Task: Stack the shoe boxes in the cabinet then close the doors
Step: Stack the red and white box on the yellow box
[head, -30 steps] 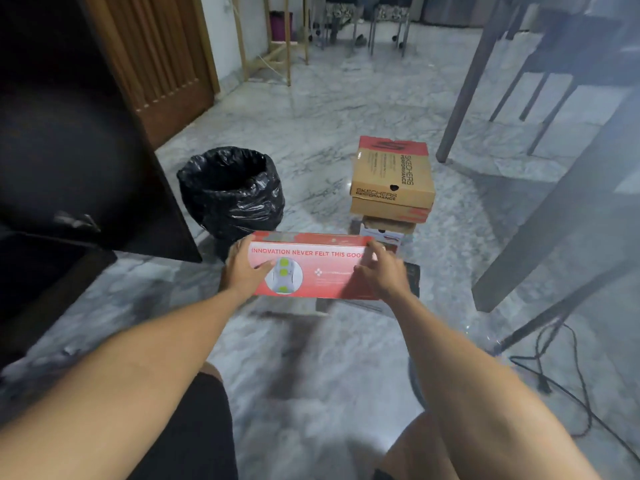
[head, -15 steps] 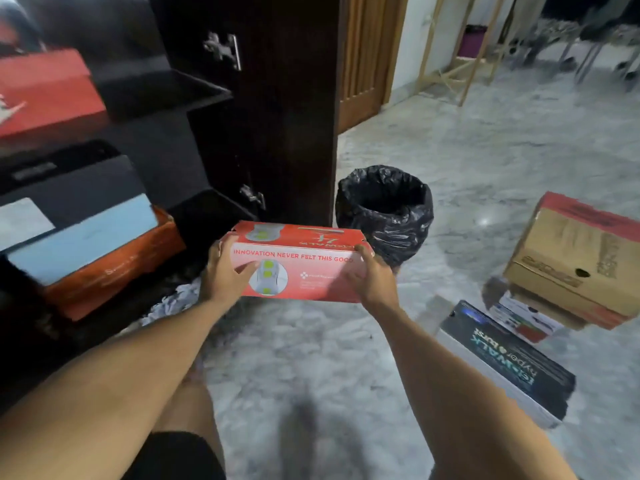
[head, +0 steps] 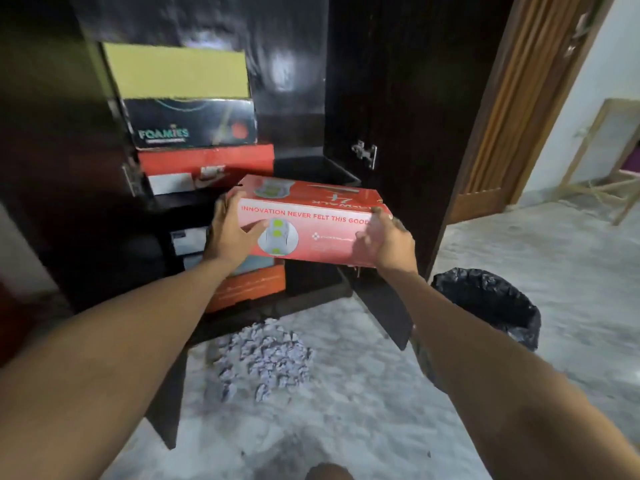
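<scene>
Held up in front of the open cabinet (head: 398, 81): red shoe box (head: 311, 223), one short end in each grip, long printed side facing back toward the camera
Left hand (head: 232, 237) wrapped round the left end, thumb curled onto the front face, fingers over the far corner; right hand (head: 388, 244) clamped on the right end, thumb on the front face, fingertips hooked over the top edge
Box level to slightly tilted, lid on, white lettering "INNOVATION NEVER FELT THIS GOOD" along the top of the front, a grey and green sole graphic just right of the left grip
Beyond the left grip, a shelf stack: red and white box (head: 207, 168) at the bottom, black "FOAMIES" box (head: 194, 124) on it, yellow-green box (head: 176, 69) on top, filling the left part of that shelf
Open dark shelf space directly beyond the box, between the stack and the cabinet door (head: 408, 98) standing open past the right grip
Below the left grip, more boxes on the lower level, an orange box (head: 249, 285) lowest, partly hidden by the forearm
Under both grips, crumpled paper (head: 263, 355) on the marble floor (head: 554, 271)
Below and right of the right grip, a black-lined bin (head: 491, 306) just beside the door's lower edge
</scene>
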